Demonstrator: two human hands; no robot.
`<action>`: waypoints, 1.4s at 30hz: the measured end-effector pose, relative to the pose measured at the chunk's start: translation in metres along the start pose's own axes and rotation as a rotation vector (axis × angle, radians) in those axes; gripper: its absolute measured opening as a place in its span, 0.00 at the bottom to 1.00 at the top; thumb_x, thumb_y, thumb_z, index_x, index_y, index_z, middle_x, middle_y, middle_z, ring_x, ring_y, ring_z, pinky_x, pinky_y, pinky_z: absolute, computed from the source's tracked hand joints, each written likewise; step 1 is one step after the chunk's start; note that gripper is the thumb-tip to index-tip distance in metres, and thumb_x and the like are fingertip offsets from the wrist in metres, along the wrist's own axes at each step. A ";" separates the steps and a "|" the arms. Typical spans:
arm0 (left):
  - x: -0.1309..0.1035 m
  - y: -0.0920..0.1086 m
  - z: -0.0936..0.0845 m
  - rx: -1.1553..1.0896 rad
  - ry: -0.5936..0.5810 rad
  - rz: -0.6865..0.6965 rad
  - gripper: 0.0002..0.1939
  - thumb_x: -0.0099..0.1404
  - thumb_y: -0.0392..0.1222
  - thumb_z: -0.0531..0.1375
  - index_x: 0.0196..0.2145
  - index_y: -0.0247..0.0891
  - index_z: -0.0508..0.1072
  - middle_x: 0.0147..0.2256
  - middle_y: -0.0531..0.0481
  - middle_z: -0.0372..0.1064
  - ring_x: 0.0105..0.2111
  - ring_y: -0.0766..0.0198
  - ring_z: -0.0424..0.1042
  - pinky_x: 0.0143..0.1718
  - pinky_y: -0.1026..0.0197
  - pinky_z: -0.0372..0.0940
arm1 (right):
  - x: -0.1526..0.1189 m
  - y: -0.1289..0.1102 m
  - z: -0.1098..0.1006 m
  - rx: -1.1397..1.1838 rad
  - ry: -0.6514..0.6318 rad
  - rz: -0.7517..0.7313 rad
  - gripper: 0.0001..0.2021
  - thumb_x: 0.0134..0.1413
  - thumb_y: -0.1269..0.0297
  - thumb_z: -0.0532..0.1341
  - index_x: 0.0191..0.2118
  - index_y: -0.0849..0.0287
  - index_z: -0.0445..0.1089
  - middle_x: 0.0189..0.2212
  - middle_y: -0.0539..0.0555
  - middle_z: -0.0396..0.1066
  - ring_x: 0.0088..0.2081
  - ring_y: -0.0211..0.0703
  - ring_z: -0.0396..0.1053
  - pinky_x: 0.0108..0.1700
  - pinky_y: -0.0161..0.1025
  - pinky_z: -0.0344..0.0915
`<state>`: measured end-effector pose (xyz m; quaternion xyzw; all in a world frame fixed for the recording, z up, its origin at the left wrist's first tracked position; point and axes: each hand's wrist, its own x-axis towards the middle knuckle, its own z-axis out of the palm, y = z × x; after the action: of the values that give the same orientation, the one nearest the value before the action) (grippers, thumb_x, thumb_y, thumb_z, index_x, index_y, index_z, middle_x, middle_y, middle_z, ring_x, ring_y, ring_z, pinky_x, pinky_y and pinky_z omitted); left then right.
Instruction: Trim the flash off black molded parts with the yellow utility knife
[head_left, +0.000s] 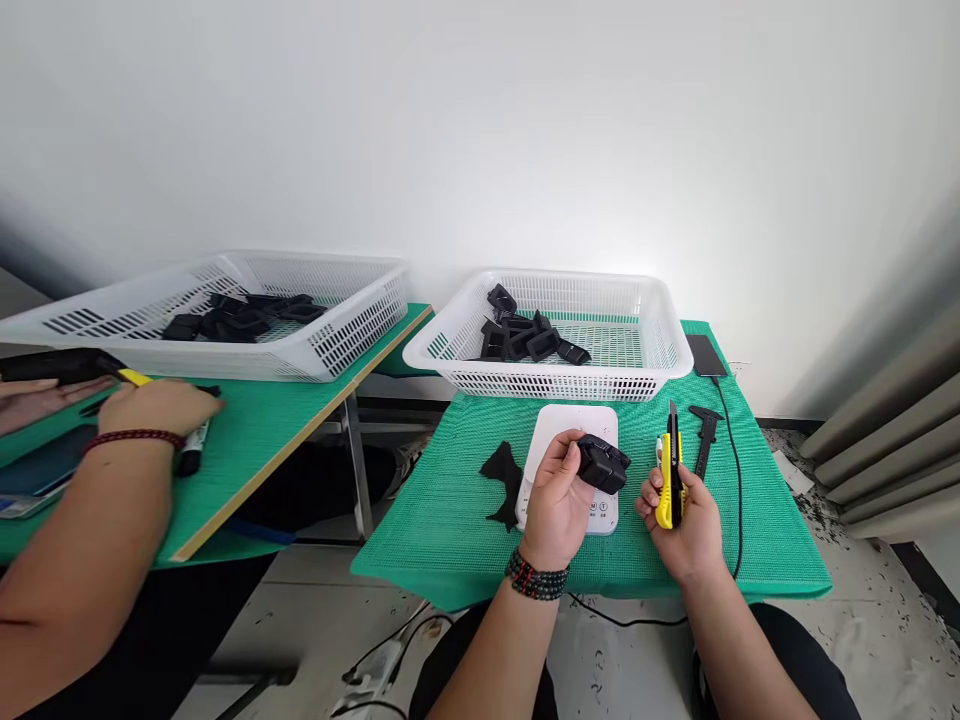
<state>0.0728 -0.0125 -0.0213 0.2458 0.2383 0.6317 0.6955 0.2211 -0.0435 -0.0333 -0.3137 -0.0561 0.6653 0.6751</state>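
My left hand (559, 495) grips a black molded plastic part (604, 464) between thumb and fingers, above a white digital scale (544, 430). In my right hand (691, 530) is a yellow utility knife (667, 482), held upright with its blade (673, 408) pointing away from me. The knife and the part are apart. Left of the scale lies an irregular black scrap (504, 482). A black caliper (705, 440) rests to the right of the knife.
A white basket (540, 383) with several black parts (525, 338) stands at the back. A dark flat device (703, 355) with a cable (739, 480) lies at right. A co-worker's arm (112, 500) works at the left table (300, 430), beside another basket (360, 320).
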 end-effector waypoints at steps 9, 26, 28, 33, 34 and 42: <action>0.000 -0.001 0.000 -0.010 0.005 -0.011 0.17 0.56 0.48 0.75 0.40 0.40 0.78 0.38 0.49 0.72 0.40 0.59 0.72 0.42 0.56 0.71 | 0.000 -0.001 0.001 -0.013 -0.004 0.006 0.11 0.51 0.59 0.67 0.37 0.55 0.67 0.23 0.46 0.66 0.22 0.35 0.61 0.25 0.34 0.61; 0.000 0.002 0.001 -0.018 0.046 -0.026 0.16 0.55 0.48 0.75 0.38 0.40 0.79 0.36 0.50 0.73 0.37 0.61 0.73 0.38 0.59 0.71 | -0.001 0.000 0.003 0.007 0.004 0.010 0.09 0.53 0.60 0.66 0.36 0.56 0.68 0.24 0.47 0.66 0.22 0.36 0.60 0.25 0.34 0.61; 0.000 0.002 0.001 -0.020 0.052 -0.025 0.16 0.55 0.47 0.75 0.38 0.40 0.79 0.36 0.50 0.73 0.36 0.61 0.73 0.38 0.59 0.71 | -0.001 0.000 0.002 0.000 0.002 0.005 0.09 0.53 0.60 0.67 0.36 0.56 0.68 0.24 0.46 0.65 0.22 0.36 0.60 0.25 0.34 0.61; 0.000 0.002 0.002 -0.022 0.071 -0.026 0.17 0.54 0.47 0.76 0.38 0.40 0.79 0.36 0.50 0.74 0.37 0.61 0.74 0.38 0.59 0.71 | -0.001 0.001 0.002 -0.023 -0.004 -0.004 0.10 0.52 0.59 0.68 0.35 0.55 0.67 0.24 0.46 0.65 0.22 0.36 0.61 0.25 0.35 0.61; 0.000 0.002 0.002 -0.019 0.072 -0.026 0.17 0.53 0.47 0.76 0.38 0.40 0.78 0.36 0.50 0.74 0.37 0.61 0.74 0.38 0.59 0.71 | -0.002 0.001 0.003 -0.026 -0.002 -0.006 0.10 0.52 0.59 0.68 0.35 0.55 0.67 0.24 0.46 0.65 0.22 0.36 0.61 0.25 0.35 0.61; 0.000 0.001 0.000 -0.013 0.062 -0.027 0.14 0.57 0.43 0.73 0.39 0.40 0.78 0.37 0.51 0.74 0.38 0.62 0.74 0.40 0.58 0.71 | -0.003 0.002 0.004 -0.042 -0.006 -0.014 0.10 0.53 0.58 0.68 0.36 0.55 0.68 0.24 0.46 0.65 0.23 0.36 0.61 0.26 0.36 0.60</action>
<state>0.0719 -0.0120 -0.0208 0.2184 0.2588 0.6310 0.6980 0.2172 -0.0447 -0.0297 -0.3255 -0.0741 0.6602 0.6728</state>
